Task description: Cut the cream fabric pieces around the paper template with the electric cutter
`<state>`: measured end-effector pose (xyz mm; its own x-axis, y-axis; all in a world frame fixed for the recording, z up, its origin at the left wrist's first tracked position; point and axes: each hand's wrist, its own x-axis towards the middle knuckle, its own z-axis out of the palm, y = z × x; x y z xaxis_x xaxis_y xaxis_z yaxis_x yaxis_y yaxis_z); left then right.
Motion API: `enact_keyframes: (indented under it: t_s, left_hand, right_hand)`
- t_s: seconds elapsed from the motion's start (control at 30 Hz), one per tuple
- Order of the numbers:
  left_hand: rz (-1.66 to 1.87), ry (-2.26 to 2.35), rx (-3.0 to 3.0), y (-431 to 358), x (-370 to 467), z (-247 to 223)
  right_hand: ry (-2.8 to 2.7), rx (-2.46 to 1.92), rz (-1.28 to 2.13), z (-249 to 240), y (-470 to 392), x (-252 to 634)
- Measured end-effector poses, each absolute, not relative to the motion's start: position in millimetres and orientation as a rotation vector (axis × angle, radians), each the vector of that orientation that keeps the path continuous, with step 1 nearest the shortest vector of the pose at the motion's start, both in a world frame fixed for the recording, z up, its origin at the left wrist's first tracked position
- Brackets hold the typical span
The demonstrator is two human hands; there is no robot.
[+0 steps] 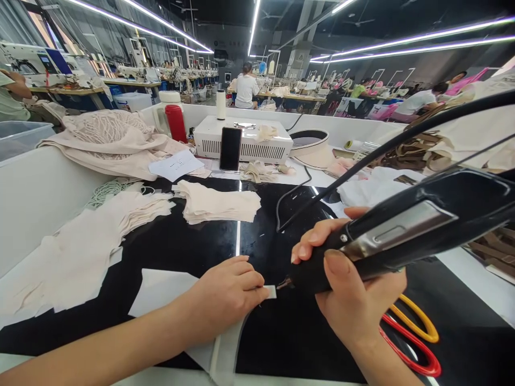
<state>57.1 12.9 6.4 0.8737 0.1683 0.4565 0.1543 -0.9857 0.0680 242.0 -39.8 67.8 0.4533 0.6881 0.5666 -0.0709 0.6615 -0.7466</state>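
Note:
My right hand (354,300) is wrapped round a black corded handheld tool (426,225) with a metal lever and a slim pointed metal tip. That tip sits just right of a small whitish tab (271,291); whether they touch I cannot tell. My left hand (229,292) pinches the tab between thumb and fingers, low over the black tabletop (277,338). A pale fabric strip (227,348) runs down from under this hand to the near edge. White sheet material (161,287) lies beneath my left wrist. Scissors (418,343) with red and yellow handles lie partly behind my right wrist.
Cream fabric stacks (221,201) and layered pieces (88,241) lie at the back and left. Behind stand a white vented box (245,139), a phone (230,149) and a red bottle (176,123). The tool's black cable (362,155) arches across the right side. People sit at sewing machines beyond.

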Motion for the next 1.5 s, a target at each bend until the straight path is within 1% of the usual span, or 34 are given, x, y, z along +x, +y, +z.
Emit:
enact_keyframes:
  t_s: [0.47,1.27,1.5]
  left_hand:
    - [0.758,0.273,2.977,10.9,55.8,3.4]
    - [0.683,0.289,3.011,10.8,53.9,8.5]
    - [0.748,0.26,3.075,10.4,47.2,14.6]
  right_hand:
    - [-1.022,-0.733,0.525,67.3,-39.0,240.1]
    - [-1.036,-0.738,0.524,67.8,-50.4,236.7]
    - [-1.046,-0.722,0.535,66.7,-53.1,238.2]
